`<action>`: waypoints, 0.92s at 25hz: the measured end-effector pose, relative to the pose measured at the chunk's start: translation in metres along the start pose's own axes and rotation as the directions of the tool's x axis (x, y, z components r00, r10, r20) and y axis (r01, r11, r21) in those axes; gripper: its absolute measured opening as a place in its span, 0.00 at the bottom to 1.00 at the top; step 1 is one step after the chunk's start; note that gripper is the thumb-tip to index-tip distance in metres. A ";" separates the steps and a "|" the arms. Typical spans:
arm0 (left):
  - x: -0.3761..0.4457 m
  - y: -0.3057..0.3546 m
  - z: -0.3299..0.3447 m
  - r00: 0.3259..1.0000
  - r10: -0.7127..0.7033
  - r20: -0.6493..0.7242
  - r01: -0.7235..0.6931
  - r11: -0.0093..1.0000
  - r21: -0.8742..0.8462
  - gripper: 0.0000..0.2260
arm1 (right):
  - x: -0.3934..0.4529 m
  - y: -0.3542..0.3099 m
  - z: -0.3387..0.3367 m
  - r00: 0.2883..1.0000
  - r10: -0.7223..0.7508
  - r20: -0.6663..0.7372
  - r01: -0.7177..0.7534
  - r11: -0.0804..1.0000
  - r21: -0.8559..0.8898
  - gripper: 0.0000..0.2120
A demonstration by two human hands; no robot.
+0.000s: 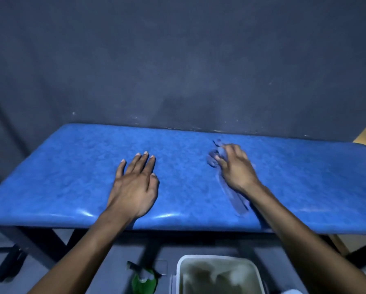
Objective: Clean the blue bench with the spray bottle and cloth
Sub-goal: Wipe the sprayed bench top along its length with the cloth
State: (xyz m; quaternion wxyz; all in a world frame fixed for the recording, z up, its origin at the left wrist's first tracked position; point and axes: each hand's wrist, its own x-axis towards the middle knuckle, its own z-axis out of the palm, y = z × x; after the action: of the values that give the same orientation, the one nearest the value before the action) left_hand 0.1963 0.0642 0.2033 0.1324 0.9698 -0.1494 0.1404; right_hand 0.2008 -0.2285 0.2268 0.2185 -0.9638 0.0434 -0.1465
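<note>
The blue bench (71, 177) runs across the middle of the frame against a dark wall (177, 60), with the left hand (135, 185) lying flat and open on it, holding nothing. The right hand (236, 166) is curled around a blurry blue cloth (232, 194) right of center. At the bottom, on the floor, are the green spray bottle (144, 281) and 1 white bin (218, 272), nothing blocking the bench.

text: none legible | labels: none | signs: none
</note>
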 end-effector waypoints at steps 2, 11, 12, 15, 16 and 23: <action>-0.003 -0.001 -0.003 1.000 -0.003 -0.009 0.003 0.999 -0.049 0.30 | 0.018 -0.048 0.032 1.000 -0.026 -0.007 0.026 0.999 0.021 0.19; -0.009 0.000 -0.022 0.990 0.045 -0.137 -0.091 0.932 -0.351 0.31 | -0.051 -0.031 -0.044 0.993 0.032 0.114 -0.067 0.946 0.316 0.26; -0.009 0.009 -0.026 0.990 0.070 -0.119 -0.105 0.941 -0.322 0.33 | -0.061 0.000 -0.057 0.992 0.081 0.096 -0.094 0.986 0.135 0.26; 0.003 0.057 -0.016 0.999 0.051 0.017 -0.045 0.967 -0.249 0.37 | -0.075 0.052 -0.057 0.981 0.142 0.133 -0.119 0.979 -0.167 0.28; 0.010 0.074 -0.007 0.998 0.026 0.053 -0.015 0.980 -0.198 0.39 | -0.074 0.056 -0.051 0.982 0.134 0.134 -0.107 0.975 -0.194 0.28; 0.103 0.112 0.027 0.992 -0.079 0.099 0.096 0.980 -0.173 0.30 | -0.071 0.064 -0.033 0.994 0.109 0.015 -0.103 0.965 -0.242 0.30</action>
State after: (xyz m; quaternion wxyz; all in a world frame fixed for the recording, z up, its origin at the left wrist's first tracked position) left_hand 0.2604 -0.0725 0.2343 0.2174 0.9651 -0.1245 0.0758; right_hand 0.1223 -0.2888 0.2090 0.1081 -0.9814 0.1092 -0.1148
